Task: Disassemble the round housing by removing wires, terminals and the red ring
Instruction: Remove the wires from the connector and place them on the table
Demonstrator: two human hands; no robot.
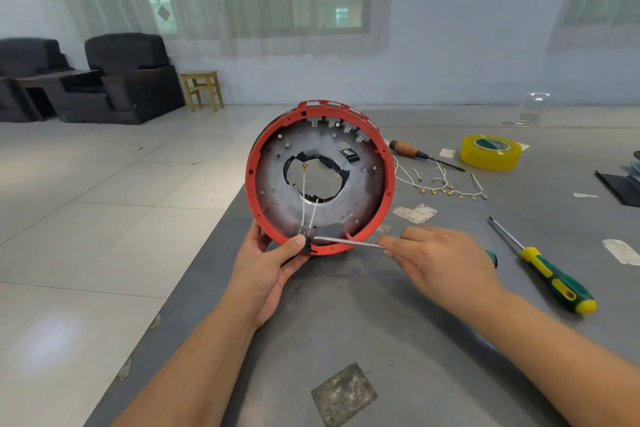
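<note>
Grey table top (433,340) fills the right and lower part of the view, with pale floor tiles to its left. At about 9 o'clock from the housing's lowest point, the left hand (268,267) grips the bottom edge of the round housing (320,180), fingers behind and thumb pressed on a small black terminal block (306,243) at the rim, so the hand is clamped on the housing. The housing stands on its edge near the table's left border, open face toward the camera. Its red ring (250,180) runs all around the rim. Inside, the grey plate has a ragged central hole, and two white wires (304,201) rise from the terminal block toward 12 o'clock, one ending in a small ring lug. A row of metal terminals (341,126) sits under the rim between 12 and 2 o'clock.

At 3 o'clock from the block, the right hand (440,260) is closed around a screwdriver (349,242), its shaft lying nearly level and its tip touching the block. Beyond the housing at 2 o'clock lie loose white wires with brass lugs (450,187), a wooden-handled tool (412,151) and a roll of yellow tape (490,152). A green-and-yellow screwdriver (550,274) lies to the right of the right hand.
</note>
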